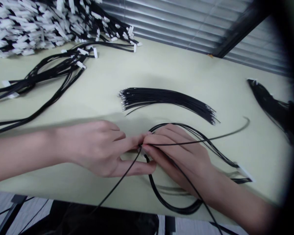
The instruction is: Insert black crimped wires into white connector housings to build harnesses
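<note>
My left hand (100, 148) comes in from the left, its index finger and thumb around a small white connector (142, 151) that is mostly hidden. My right hand (183, 148) meets it there, pinching a thin black wire (225, 133) close to the connector. One free end of thin wire curves off to the right; other strands hang down over the front edge. From the connector a looped black cable harness (161, 199) bends below and behind my right hand. A white connector (245, 173) at its other end lies right of my wrist.
A bundle of cut black wires (161, 96) with metal tips lies behind my hands. Finished-looking black cables (51, 71) with white connectors lie at left, before a big pile of white connectors (26, 29). Another dark wire bundle (269, 101) is at right. Blinds (173, 19) border the table (100, 81).
</note>
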### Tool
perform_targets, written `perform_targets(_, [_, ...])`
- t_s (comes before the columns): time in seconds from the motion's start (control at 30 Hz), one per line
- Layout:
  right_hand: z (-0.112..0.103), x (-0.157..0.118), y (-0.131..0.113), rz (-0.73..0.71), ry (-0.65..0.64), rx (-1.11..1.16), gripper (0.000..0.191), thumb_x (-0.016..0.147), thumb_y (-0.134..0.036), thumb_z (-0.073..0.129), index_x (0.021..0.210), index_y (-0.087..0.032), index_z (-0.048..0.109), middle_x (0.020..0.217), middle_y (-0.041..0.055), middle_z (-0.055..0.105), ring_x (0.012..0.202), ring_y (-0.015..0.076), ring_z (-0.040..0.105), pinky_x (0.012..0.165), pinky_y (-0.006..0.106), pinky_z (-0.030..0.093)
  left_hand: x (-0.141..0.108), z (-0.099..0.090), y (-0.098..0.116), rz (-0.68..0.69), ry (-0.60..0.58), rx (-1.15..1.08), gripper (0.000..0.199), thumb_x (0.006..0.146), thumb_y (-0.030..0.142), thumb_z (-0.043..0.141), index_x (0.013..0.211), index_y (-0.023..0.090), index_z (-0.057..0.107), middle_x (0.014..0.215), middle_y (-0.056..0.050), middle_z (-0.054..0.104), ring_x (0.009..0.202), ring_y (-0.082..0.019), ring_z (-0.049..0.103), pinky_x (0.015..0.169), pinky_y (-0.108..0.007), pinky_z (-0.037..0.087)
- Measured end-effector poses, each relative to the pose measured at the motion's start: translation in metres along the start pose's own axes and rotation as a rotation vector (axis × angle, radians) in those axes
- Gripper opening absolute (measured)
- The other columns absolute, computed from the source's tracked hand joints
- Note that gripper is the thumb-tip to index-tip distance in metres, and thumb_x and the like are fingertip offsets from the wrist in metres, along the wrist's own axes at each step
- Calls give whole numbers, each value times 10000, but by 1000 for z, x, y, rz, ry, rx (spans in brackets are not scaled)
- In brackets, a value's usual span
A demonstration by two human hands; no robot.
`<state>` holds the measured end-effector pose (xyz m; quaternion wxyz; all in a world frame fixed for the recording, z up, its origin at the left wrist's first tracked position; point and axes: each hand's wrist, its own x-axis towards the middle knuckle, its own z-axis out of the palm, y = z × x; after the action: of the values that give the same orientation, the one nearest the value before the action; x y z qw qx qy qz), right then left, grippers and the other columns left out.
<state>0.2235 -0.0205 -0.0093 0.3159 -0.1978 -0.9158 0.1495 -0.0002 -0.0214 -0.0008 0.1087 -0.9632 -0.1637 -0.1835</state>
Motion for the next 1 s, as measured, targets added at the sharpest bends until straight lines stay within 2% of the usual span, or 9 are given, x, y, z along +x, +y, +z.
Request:
perform_targets(0.17, [2,-1,-1,35,-3,38,113,951,-82,542,1027,-153,587,976,38,685,896,141,607,851,306,498,5,-1,1,-19,23,-21,300,972,395,544,930,111,633,748,-27,745,394,-119,517,385,-300,397])
perform_targets(0.3, [6,-2,0,23,-8,34,73,951,-98,550,993,-142,591,948,32,684,902,138,612,840,293,498,3,0,2,-11,28,-19,321,951,420,578,830,133,656,641,-6,698,384,-129,517,357,-307,396])
perform_targets(0.43, [4,-3,1,126,22,118,56,950,-129,573,949,-172,609,962,1,688,896,107,626,846,236,506,-1,1,2,27,-11,15,219,945,354,589,982,157,677,811,-31,748,421,-135,538,371,-303,419])
perform_targets(0.6, [-10,-3,-2,532,88,282,101,902,-211,665,859,-298,691,872,-93,715,794,72,664,713,147,528,-1,-2,0,68,-20,39,222,967,264,517,1123,225,671,932,-45,754,425,-124,518,371,-287,416])
perform_targets(0.7, [-14,-2,-3,666,65,402,96,895,-263,678,836,-331,711,846,-116,725,782,75,684,709,150,546,-2,-3,-1,74,-32,55,262,981,254,469,1158,213,659,941,-49,745,449,-116,533,390,-273,435])
perform_targets(0.83, [-10,-1,-3,692,35,450,71,893,-308,679,849,-327,731,913,-91,741,864,102,698,722,173,562,-5,-4,-3,102,-73,84,316,976,183,416,1183,254,644,962,-37,743,472,-109,548,425,-249,458])
perform_targets(1.0, [-6,2,-7,650,79,349,85,880,-255,688,821,-302,727,893,-77,746,831,109,701,708,180,558,-8,-3,-3,131,-74,105,464,968,142,384,1367,345,506,996,-45,739,477,-112,553,427,-241,442])
